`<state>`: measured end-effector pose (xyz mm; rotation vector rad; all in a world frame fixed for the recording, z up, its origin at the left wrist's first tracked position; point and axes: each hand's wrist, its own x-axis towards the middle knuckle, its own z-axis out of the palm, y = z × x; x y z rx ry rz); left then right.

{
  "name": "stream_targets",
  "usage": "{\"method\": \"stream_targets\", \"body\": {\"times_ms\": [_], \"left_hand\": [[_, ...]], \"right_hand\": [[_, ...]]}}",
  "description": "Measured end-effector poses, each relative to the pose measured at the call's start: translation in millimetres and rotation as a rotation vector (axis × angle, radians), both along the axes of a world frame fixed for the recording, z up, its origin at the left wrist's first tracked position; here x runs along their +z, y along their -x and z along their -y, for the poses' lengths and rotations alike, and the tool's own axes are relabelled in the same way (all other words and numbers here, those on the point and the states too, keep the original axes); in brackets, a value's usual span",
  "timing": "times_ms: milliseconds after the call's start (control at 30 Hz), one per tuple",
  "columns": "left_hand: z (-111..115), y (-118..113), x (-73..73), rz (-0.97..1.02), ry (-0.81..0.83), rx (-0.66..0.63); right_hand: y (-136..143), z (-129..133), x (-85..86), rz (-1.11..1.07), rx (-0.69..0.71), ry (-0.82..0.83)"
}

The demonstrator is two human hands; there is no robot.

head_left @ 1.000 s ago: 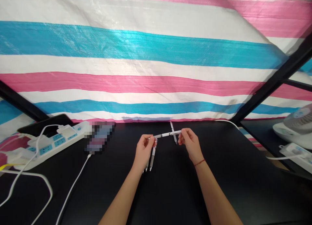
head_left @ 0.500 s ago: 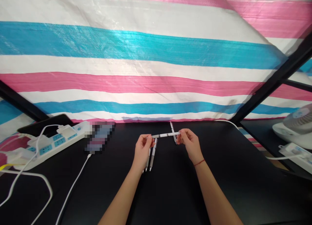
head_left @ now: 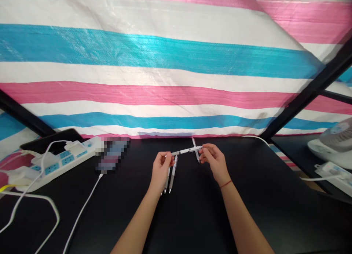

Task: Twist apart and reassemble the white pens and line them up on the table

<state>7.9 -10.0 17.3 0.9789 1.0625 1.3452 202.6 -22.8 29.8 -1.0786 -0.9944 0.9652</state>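
A white pen (head_left: 187, 150) with a grey grip stretches between my two hands above the black table. My left hand (head_left: 162, 170) pinches its grey end between thumb and fingers. At the other end, the fingertips of my right hand (head_left: 216, 162) close on the white clip end. Several similar pens (head_left: 173, 177) lie side by side just right of my left hand, partly hidden by it, with their tips toward me. Behind the held pen, another white pen (head_left: 194, 141) rests on the table near my right fingers.
On the left are a white power strip (head_left: 59, 166) with plugs, a blurred-out phone (head_left: 113, 155) and white cables (head_left: 85, 206). A striped plastic sheet (head_left: 176, 96) hangs along the table's back edge. Far right, a white fan (head_left: 334, 142) stands beside a second power strip (head_left: 337, 177).
The held pen's right end has risen slightly with my right hand, and the pen has rolled so its clip shows more. My left hand has hardly moved.
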Motion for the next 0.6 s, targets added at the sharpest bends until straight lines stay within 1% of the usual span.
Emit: {"method": "stream_targets", "body": {"times_ms": [167, 400, 533, 600], "left_hand": [[0.4, -0.2, 1.5, 0.017, 0.007, 0.003], [-0.3, 1.3, 2.3, 0.057, 0.011, 0.007], [-0.3, 1.6, 3.0, 0.062, 0.013, -0.001], [-0.1, 1.6, 3.1, 0.064, 0.011, -0.008]], "right_hand": [[-1.0, -1.6, -2.7, 0.043, -0.023, -0.009], [-3.6, -2.9, -6.1, 0.174, -0.004, -0.002], [-2.6, -1.8, -5.2, 0.248, -0.024, 0.007], [-1.4, -1.2, -3.9, 0.22, -0.037, 0.013]]}}
